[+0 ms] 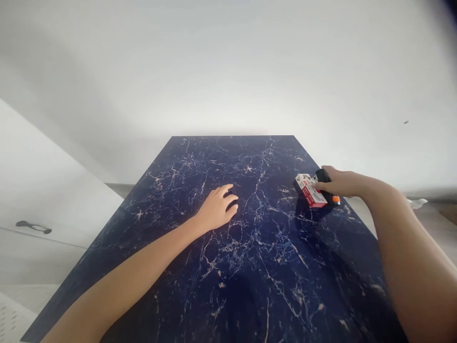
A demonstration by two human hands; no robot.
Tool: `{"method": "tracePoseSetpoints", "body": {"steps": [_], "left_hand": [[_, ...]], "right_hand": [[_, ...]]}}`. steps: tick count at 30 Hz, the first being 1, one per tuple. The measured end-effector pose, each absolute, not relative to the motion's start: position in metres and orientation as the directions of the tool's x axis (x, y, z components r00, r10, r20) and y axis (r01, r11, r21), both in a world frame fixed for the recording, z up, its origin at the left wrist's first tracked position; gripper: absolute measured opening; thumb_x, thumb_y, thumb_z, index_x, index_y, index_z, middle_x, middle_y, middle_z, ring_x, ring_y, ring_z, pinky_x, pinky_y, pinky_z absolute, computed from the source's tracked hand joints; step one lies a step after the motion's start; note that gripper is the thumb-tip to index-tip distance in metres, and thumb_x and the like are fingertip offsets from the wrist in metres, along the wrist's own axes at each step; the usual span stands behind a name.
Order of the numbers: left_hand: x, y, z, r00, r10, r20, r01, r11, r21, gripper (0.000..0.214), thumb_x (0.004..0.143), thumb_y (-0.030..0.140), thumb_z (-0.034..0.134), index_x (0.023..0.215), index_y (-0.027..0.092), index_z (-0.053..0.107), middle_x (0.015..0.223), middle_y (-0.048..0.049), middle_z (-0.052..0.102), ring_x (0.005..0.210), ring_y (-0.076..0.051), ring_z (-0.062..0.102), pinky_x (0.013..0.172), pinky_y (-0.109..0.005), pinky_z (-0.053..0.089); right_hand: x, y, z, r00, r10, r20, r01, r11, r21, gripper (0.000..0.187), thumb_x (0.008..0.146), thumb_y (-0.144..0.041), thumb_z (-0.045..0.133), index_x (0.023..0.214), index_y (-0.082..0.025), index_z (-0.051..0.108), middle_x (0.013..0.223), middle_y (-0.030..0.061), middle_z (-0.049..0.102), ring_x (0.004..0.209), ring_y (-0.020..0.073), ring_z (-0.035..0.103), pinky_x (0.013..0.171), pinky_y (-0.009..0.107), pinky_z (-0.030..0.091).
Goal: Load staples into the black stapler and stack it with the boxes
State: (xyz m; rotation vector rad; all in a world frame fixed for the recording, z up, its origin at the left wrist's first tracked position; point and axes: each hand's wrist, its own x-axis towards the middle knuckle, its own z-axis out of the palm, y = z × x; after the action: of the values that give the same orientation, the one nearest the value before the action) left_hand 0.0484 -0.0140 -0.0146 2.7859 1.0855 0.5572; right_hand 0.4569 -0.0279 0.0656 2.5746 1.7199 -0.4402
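My left hand (216, 208) rests on the middle of a dark blue marble-patterned table (250, 286), fingers loosely curled under, with nothing visible in it. My right hand (337, 183) reaches to the table's right edge and lies over a black object with an orange end (334, 199). Its fingers touch a small red and white box (311, 190) lying beside that object. How far the fingers close round the black object is hidden by the hand itself.
A white wall (228, 71) stands behind the table's far edge. At the left is a white cabinet with a dark handle (34, 227). A pale floor shows past the table's right edge.
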Motion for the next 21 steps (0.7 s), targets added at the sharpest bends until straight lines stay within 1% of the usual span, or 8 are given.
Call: {"method": "tracePoseSetpoints", "body": {"steps": [2, 3, 5, 8, 12, 16, 18, 21], "left_hand": [[0.049, -0.013, -0.016, 0.679, 0.670, 0.301, 0.634, -0.742, 0.220, 0.033, 0.102, 0.034, 0.051, 0.127, 0.020, 0.068, 0.154, -0.0134, 0.046, 0.136, -0.035, 0.050, 0.112, -0.057, 0.043], [0.049, -0.013, -0.016, 0.678, 0.670, 0.302, 0.635, -0.741, 0.219, 0.033, 0.102, 0.033, 0.051, 0.127, 0.020, 0.068, 0.153, -0.0132, 0.047, 0.135, -0.035, 0.050, 0.112, -0.057, 0.044], [0.049, -0.012, -0.016, 0.678, 0.670, 0.302, 0.634, -0.741, 0.221, 0.032, 0.102, 0.032, 0.050, 0.126, 0.020, 0.068, 0.150, -0.0128, 0.050, 0.133, -0.033, 0.052, 0.112, -0.057, 0.044], [0.049, -0.012, -0.014, 0.688, 0.663, 0.294, 0.623, -0.748, 0.228, 0.032, 0.103, 0.030, 0.050, 0.126, 0.020, 0.068, 0.144, -0.0107, 0.057, 0.131, -0.031, 0.053, 0.113, -0.056, 0.043], [0.048, -0.011, -0.013, 0.698, 0.662, 0.274, 0.616, -0.750, 0.241, 0.033, 0.104, 0.032, 0.047, 0.129, 0.021, 0.067, 0.142, -0.0088, 0.060, 0.132, -0.030, 0.052, 0.115, -0.056, 0.040], [0.048, -0.011, -0.016, 0.702, 0.657, 0.274, 0.610, -0.753, 0.245, 0.034, 0.104, 0.033, 0.047, 0.130, 0.021, 0.066, 0.143, -0.0088, 0.059, 0.133, -0.030, 0.051, 0.116, -0.055, 0.039], [0.048, -0.011, -0.017, 0.702, 0.654, 0.282, 0.607, -0.757, 0.242, 0.034, 0.104, 0.033, 0.047, 0.129, 0.021, 0.066, 0.143, -0.0091, 0.059, 0.133, -0.030, 0.051, 0.116, -0.055, 0.039], [0.048, -0.011, -0.017, 0.700, 0.651, 0.294, 0.606, -0.759, 0.239, 0.033, 0.104, 0.033, 0.048, 0.128, 0.021, 0.067, 0.142, -0.0094, 0.059, 0.132, -0.030, 0.051, 0.115, -0.056, 0.040]], "right_hand": [[0.467, -0.025, 0.059, 0.321, 0.890, -0.323, 0.886, -0.403, -0.230, 0.076, 0.094, -0.047, 0.065, 0.153, -0.013, 0.034, 0.111, 0.0299, 0.068, 0.064, 0.0199, 0.068, 0.061, 0.037, 0.047], [0.470, -0.024, 0.057, 0.324, 0.882, -0.343, 0.872, -0.419, -0.254, 0.074, 0.093, -0.043, 0.065, 0.153, -0.014, 0.032, 0.108, 0.0269, 0.069, 0.057, 0.0164, 0.064, 0.058, 0.035, 0.046], [0.472, -0.022, 0.055, 0.323, 0.879, -0.352, 0.860, -0.427, -0.278, 0.070, 0.092, -0.030, 0.063, 0.152, -0.014, 0.032, 0.104, 0.0230, 0.070, 0.053, 0.0134, 0.061, 0.057, 0.033, 0.044], [0.472, -0.023, 0.055, 0.297, 0.895, -0.332, 0.840, -0.411, -0.356, 0.063, 0.090, -0.022, 0.058, 0.147, -0.011, 0.035, 0.102, 0.0221, 0.069, 0.059, 0.0143, 0.062, 0.056, 0.032, 0.043], [0.471, -0.025, 0.053, 0.318, 0.887, -0.336, 0.782, -0.445, -0.436, 0.048, 0.084, -0.028, 0.066, 0.127, -0.015, 0.048, 0.102, 0.0175, 0.069, 0.068, 0.0181, 0.064, 0.057, 0.030, 0.046], [0.476, -0.019, 0.047, 0.313, 0.883, -0.349, 0.807, -0.442, -0.393, 0.031, 0.075, -0.028, 0.071, 0.100, -0.015, 0.057, 0.080, 0.0100, 0.068, 0.061, 0.0196, 0.061, 0.053, 0.030, 0.045], [0.478, -0.015, 0.044, 0.304, 0.891, -0.337, 0.833, -0.421, -0.360, 0.021, 0.076, -0.029, 0.069, 0.089, -0.017, 0.059, 0.074, 0.0085, 0.067, 0.059, 0.0192, 0.061, 0.053, 0.030, 0.044], [0.478, -0.011, 0.041, 0.296, 0.897, -0.329, 0.866, -0.397, -0.302, 0.015, 0.078, -0.033, 0.066, 0.082, -0.018, 0.062, 0.072, 0.0073, 0.068, 0.062, 0.0195, 0.063, 0.056, 0.030, 0.045]]}}
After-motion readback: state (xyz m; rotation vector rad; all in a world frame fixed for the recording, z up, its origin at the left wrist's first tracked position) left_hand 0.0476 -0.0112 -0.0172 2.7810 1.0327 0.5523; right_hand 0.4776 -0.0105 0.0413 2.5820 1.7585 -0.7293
